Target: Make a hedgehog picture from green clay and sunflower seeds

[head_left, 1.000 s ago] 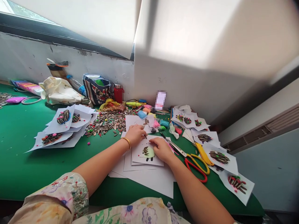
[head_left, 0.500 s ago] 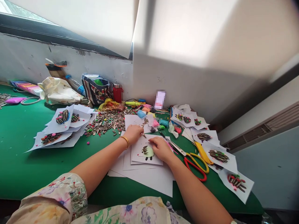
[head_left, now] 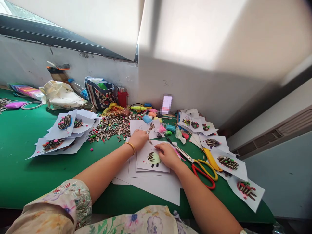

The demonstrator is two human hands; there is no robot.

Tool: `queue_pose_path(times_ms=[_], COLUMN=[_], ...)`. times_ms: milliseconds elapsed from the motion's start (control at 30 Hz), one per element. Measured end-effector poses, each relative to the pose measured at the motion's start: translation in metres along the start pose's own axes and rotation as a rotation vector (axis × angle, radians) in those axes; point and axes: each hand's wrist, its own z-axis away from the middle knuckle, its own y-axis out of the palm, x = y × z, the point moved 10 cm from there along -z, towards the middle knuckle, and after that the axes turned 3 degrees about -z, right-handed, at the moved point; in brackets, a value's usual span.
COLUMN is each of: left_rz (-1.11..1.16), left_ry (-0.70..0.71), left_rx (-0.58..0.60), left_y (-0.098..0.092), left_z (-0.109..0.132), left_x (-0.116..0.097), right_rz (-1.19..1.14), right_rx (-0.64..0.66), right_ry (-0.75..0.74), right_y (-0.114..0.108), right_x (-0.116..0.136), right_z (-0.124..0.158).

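A white card (head_left: pixel 143 165) lies before me on a stack of paper, bearing a pale green clay hedgehog (head_left: pixel 157 157) with dark striped seeds as spines and dark feet. My left hand (head_left: pixel 138 139), with a gold bangle at its wrist, is closed in a pinch above the card's upper left part. A striped sunflower seed (head_left: pixel 150 142) shows at its fingertips. My right hand (head_left: pixel 169 156) rests on the card's right side, fingers stretched toward the hedgehog, holding nothing that I can see. Its lower fingers are partly hidden.
Loose sunflower seeds (head_left: pixel 112 126) are heaped behind my left hand. Scissors (head_left: pixel 204 169) with red and yellow handles and a yellow cutter (head_left: pixel 211 159) lie right. Finished cards (head_left: pixel 62 130) are stacked left, with more cards (head_left: pixel 229 162) along the right edge. Clay packets (head_left: pixel 170 127) sit behind.
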Motion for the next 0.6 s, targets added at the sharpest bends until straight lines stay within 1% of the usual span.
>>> queue_pose_path(times_ms=[100,200,333,400,467,533,567,600], left_rz=[0.002,0.033,0.111,0.156,0.287,0.645,0.811,0.953], left_ry=[0.023,0.021,-0.04,-0.086,-0.137,-0.217,-0.25,-0.283], left_rx=[-0.05,-0.104,-0.21,-0.269,-0.334,-0.418,-0.421,-0.397], left_y=[-0.004,-0.01,-0.024,-0.031,-0.036,-0.036,-0.032,-0.026], left_z=[0.003,0.006,0.009,0.012,0.019,0.031,0.036,0.042], left_x=[-0.005,-0.004,0.003,0.006,0.007,0.01,0.009,0.005], right_rz=[-0.003,-0.005,-0.017,-0.029,-0.044,-0.067,-0.082,-0.097], right_rx=[-0.001,-0.002,-0.016,-0.049,-0.108,-0.168,-0.186,-0.196], right_ry=[-0.002,-0.002,-0.01,-0.025,-0.049,-0.087,-0.114,-0.145], right_y=[0.001,0.001,-0.001,-0.006,-0.015,-0.024,-0.027,-0.029], right_x=[-0.001,-0.001,0.001,0.005,0.013,0.024,0.031,0.039], right_z=[0.0,0.0,0.0,0.001,0.003,0.006,0.008,0.01])
